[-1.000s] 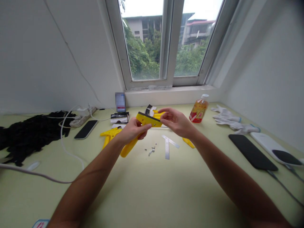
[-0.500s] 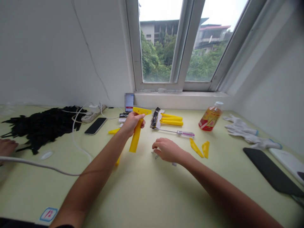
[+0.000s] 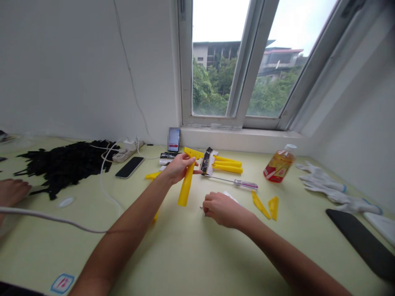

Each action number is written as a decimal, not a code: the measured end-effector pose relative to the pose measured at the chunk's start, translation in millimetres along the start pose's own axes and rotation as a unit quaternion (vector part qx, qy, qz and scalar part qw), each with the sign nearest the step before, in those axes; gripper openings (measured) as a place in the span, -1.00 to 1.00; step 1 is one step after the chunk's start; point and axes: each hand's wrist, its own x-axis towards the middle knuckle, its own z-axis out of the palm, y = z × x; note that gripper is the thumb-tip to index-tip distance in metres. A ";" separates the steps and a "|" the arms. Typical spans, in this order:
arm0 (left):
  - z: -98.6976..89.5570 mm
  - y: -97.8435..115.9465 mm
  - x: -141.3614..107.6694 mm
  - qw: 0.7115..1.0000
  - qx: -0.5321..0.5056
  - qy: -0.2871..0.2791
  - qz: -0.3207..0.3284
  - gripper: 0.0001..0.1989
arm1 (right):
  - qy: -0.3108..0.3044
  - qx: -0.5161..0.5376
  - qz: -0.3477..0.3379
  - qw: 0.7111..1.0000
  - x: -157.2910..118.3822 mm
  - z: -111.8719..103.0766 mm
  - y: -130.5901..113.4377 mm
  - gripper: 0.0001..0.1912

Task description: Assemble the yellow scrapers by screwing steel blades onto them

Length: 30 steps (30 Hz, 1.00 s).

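Note:
My left hand (image 3: pixel 179 168) grips the crossbar end of a yellow plastic T-shaped part (image 3: pixel 186 188), whose stem points down toward me. My right hand (image 3: pixel 223 209) rests curled on the table, its fingertips at a few small metal nuts or screws (image 3: pixel 202 209), mostly hidden beneath it. A white strip (image 3: pixel 231 196) shows past its knuckles. Beyond lie yellow plastic bars (image 3: pixel 227 164) beside a black-and-white package (image 3: pixel 206 161), and a clear-handled screwdriver (image 3: pixel 245 184). Two yellow wedge pieces (image 3: pixel 261 204) lie to my right hand's right. Another yellow piece (image 3: pixel 152 175) lies left of my left hand.
Another person's hand (image 3: pixel 11 193) lies at the far left, near a black fibrous heap (image 3: pixel 64 166). A phone (image 3: pixel 129 167), power strip (image 3: pixel 127 153) and white cables lie behind. On the right are a juice bottle (image 3: pixel 279 166), white gloves (image 3: pixel 324 185) and a black pad (image 3: pixel 359 244).
My right hand has left the two-handed hold on the yellow part and gone down to the small metal pieces. My left hand keeps the part, now upright. The view has swung.

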 end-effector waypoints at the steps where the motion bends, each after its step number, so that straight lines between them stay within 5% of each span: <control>1: 1.0 -0.1 -0.9 1.000 0.029 -0.008 0.009 -0.85 | 0.001 -0.003 -0.002 1.000 0.5 0.7 0.1 -0.85; 5: 5.4 0.6 -5.7 0.962 0.246 -0.004 0.120 -0.74 | 0.003 0.001 -0.017 1.000 1.1 2.0 2.5 -0.88; 10: 9.2 1.8 -13.2 0.826 0.450 0.039 0.337 -0.67 | 0.007 0.008 -0.025 1.000 1.0 2.3 -0.7 -0.91; 15: 11.4 1.3 -18.5 0.783 0.497 -0.001 0.373 -0.52 | 0.057 0.104 0.004 0.993 -1.8 -8.6 6.7 -0.89; 23: 16.4 -9.7 -18.7 0.686 0.587 -0.006 0.428 -0.55 | 0.306 0.195 0.083 0.928 -27.4 -56.2 49.4 -0.95; 30: 24.2 -19.9 -23.0 0.658 0.612 -0.028 0.438 -0.52 | 0.398 0.182 0.097 0.894 -36.1 -75.9 26.2 -0.96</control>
